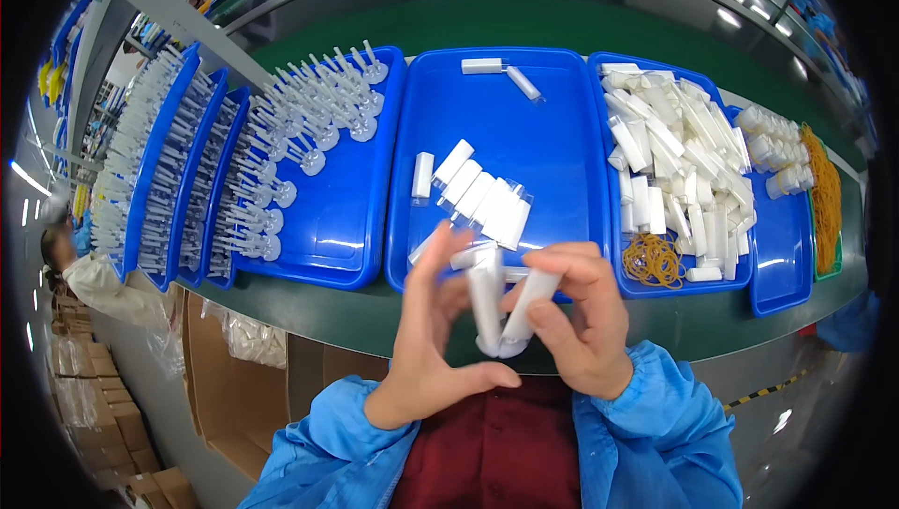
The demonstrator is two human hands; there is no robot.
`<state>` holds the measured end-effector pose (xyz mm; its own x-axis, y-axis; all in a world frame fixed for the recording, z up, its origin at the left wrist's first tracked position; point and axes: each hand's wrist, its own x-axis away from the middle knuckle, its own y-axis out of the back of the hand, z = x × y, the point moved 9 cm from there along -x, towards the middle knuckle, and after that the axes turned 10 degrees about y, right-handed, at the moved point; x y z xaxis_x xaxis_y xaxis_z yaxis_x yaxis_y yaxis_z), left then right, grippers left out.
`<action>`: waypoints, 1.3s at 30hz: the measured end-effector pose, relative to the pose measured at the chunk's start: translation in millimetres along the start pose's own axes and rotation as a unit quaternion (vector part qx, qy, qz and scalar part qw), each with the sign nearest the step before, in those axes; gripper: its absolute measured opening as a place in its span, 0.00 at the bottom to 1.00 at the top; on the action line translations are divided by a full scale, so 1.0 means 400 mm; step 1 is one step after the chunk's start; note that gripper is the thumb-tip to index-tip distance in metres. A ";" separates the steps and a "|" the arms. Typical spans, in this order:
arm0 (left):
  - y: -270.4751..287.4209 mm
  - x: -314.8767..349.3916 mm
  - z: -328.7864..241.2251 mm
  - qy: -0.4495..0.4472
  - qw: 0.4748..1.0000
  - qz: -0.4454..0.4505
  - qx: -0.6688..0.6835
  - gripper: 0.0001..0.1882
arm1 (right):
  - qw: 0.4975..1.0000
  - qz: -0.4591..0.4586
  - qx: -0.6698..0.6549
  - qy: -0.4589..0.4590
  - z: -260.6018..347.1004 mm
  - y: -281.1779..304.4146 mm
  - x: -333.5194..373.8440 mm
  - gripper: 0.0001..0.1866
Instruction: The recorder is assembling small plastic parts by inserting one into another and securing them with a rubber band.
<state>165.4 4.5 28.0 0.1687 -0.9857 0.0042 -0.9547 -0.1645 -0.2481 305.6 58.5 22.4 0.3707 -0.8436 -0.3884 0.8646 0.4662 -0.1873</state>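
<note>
Above the table's near edge, my right hand [592, 326] pinches a white rectangular block [531, 308] between thumb and fingers. Close against it stands a second white block [483, 298], tilted, its lower end meeting the first one's. Around that second block my left hand [421, 345] is spread, thumb and fingers well apart; it does not appear to grip. Clear plastic shows at the lower ends of the blocks. Just beyond my hands, several white blocks with clear ends [475, 196] lie in the middle blue tray [552, 134].
At left, a blue tray [323, 237] and stacked trays [154, 162] carry clear stemmed parts [314, 116]. The right tray holds piled white blocks [688, 148] and rubber bands [653, 261]. Farther right lie clear-and-white parts [775, 148] and more bands [822, 191]. A cardboard box [220, 368] stands below.
</note>
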 end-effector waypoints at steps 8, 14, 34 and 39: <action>-0.078 0.017 0.137 0.375 0.917 0.114 0.075 0.18 | 0.903 0.211 0.305 0.215 0.127 -0.066 0.000 0.36; -0.164 0.059 0.200 0.445 0.842 0.178 0.249 0.28 | 0.877 0.223 0.380 0.190 0.113 0.004 0.039 0.45; -0.139 -0.026 0.149 0.281 0.943 0.074 -0.162 0.10 | 0.797 0.114 0.570 0.163 0.065 0.283 -0.044 0.07; -0.102 -0.022 0.156 0.294 0.947 0.044 -0.123 0.11 | 0.788 0.147 0.578 0.151 0.097 0.294 -0.073 0.06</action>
<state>218.2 22.4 -22.2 -0.0109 -0.8346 0.5508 -0.9991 -0.0136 -0.0403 409.7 127.7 46.5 0.6662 -0.5615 -0.4908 0.5514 -0.0722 0.8311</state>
